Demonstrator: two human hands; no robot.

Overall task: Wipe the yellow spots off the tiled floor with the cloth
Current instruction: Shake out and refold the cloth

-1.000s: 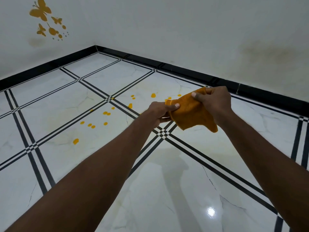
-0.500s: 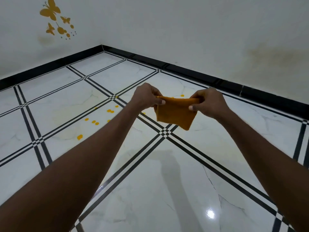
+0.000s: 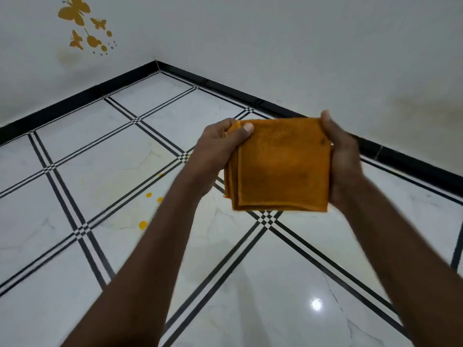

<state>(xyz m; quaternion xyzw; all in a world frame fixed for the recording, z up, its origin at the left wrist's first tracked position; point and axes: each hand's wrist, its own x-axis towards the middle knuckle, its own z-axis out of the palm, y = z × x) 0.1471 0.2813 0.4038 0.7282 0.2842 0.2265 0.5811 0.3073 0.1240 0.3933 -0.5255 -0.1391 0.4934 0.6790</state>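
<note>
Cloth (image 3: 283,166), folded into a layered orange square, is held in the air between both hands: left hand (image 3: 215,151) pinches its left edge with the thumb on top, right hand (image 3: 343,161) clasps its right edge. Yellow spots (image 3: 143,224) lie on the tiled floor (image 3: 75,176) below and left of the left hand, unwiped. Likely risks: the loosely stacked layers may slip apart on the way down, and the left forearm hides part of the spots, so some could be missed.

Matt, nubby terry cloth (image 3: 283,166); glossy, marble-veined tiled floor (image 3: 288,284).
</note>
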